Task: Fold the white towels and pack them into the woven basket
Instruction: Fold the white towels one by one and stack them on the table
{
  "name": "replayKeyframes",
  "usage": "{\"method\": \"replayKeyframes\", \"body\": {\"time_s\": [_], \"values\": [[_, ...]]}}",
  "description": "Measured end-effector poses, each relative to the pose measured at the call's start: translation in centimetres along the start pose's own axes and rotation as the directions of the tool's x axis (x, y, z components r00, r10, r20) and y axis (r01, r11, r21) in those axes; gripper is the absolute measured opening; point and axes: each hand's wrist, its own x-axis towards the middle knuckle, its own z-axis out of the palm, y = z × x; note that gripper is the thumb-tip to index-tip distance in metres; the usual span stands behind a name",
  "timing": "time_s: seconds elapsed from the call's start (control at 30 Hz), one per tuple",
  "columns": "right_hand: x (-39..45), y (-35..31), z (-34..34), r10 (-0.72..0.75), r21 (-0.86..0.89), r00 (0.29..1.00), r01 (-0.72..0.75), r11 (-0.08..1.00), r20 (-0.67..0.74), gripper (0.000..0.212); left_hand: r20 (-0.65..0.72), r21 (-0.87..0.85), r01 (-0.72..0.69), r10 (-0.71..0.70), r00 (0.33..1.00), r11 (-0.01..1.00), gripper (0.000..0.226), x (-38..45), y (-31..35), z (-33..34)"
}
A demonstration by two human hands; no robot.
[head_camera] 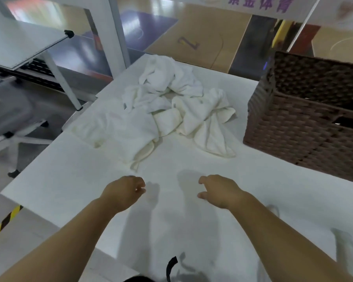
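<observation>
Nearest: both forearms reach fwd over the white table (69, 180). Left hand (124, 192) hovers w/ fingers loosely curled, holding nothing. Right hand (218, 190) likewise, fingers slack & bent, nothing in them; both apart from the cloth. A black strap (171, 267) shows at the bottom edge.

Mid-table: white towels (171, 110) in a crumpled, unfolded heap, one flattish piece spread to the left, others bunched & overlapping behind & to the right. Brown woven basket (306, 127) stands on the table's right side, near the heap but not touching it; its inside is mostly dark, contents can't tell.

Far: office chair base (14, 135) & a tilted white board (22, 41) at left. Floor beyond carries a purple "2" (189, 43). Purple Chinese characters (261, 3) at the top edge, cut off, partly readable as "体育".
</observation>
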Motion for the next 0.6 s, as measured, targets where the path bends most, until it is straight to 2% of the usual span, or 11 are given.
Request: {"method": "replayKeyframes", "body": {"time_s": [0.1, 0.27, 0.37, 0.53, 0.6], "values": [[3.2, -2.4, -0.7, 0.016, 0.022, 1.000, -0.015, 1.000, -0.023, 0.047, -0.092, -0.067, 0.028, -0.034, 0.995, 0.997, 0.025, 2.8, -3.9, -2.4], [7.2, -5.2, -1.7, 0.045, 0.062, 0.998, -0.042, 0.997, -0.045, 0.045, -0.187, -0.056, -0.018, 0.007, 0.982, 0.998, 0.041, 8.7, -9.2, -4.4], [9.0, -6.2, -2.3, 0.072, 0.062, 0.996, -0.068, 0.996, -0.054, 0.044, -0.124, 0.003, -0.056, 0.056, 0.991, 0.998, 0.050, 12.4, -11.2, -4.2], [11.5, -7.2, -3.7, 0.111, 0.103, 0.986, -0.098, 0.990, -0.127, 0.043, 0.176, 0.055, -0.136, 0.124, 0.977, 0.989, 0.052, 15.5, -13.5, -1.3], [12.4, -7.6, -4.3, 0.115, 0.110, 0.980, -0.098, 0.989, -0.163, 0.043, 0.116, 0.042, -0.206, 0.200, 0.973, 0.978, 0.062, 15.1, -13.8, -0.5]]}}
